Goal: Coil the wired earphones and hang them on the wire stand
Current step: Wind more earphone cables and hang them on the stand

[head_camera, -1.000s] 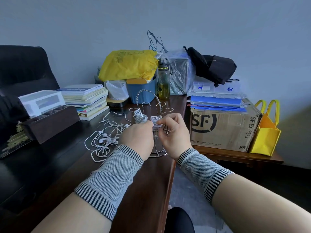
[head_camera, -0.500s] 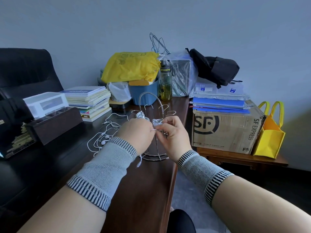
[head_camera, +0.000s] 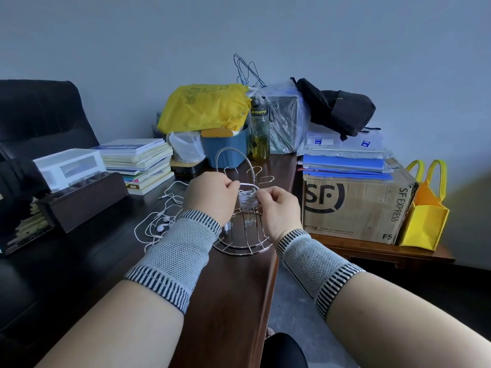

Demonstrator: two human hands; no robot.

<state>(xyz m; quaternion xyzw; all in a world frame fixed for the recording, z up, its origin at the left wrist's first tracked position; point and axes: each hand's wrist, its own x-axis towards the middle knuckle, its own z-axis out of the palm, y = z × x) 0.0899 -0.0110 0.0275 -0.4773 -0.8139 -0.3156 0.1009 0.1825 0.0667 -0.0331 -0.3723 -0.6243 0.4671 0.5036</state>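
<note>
We pinch coiled earphones (head_camera: 248, 198) between both hands: right hand (head_camera: 279, 208) grips bundle, left hand (head_camera: 212, 196) pulls cable end leftward. Bundle upright, directly before wire stand (head_camera: 243, 208) hooks, mid-table (head_camera: 228, 288).

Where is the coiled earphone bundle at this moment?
In the head view, the coiled earphone bundle sits centre frame, pinched between the left hand and right hand, right at the wire stand near the desk's right edge.

One head-worn wide-angle view looks forward and down from close above the forearms, along the table (head_camera: 233, 301) edge toward the cluttered far wall, with both hands near centre.
</note>
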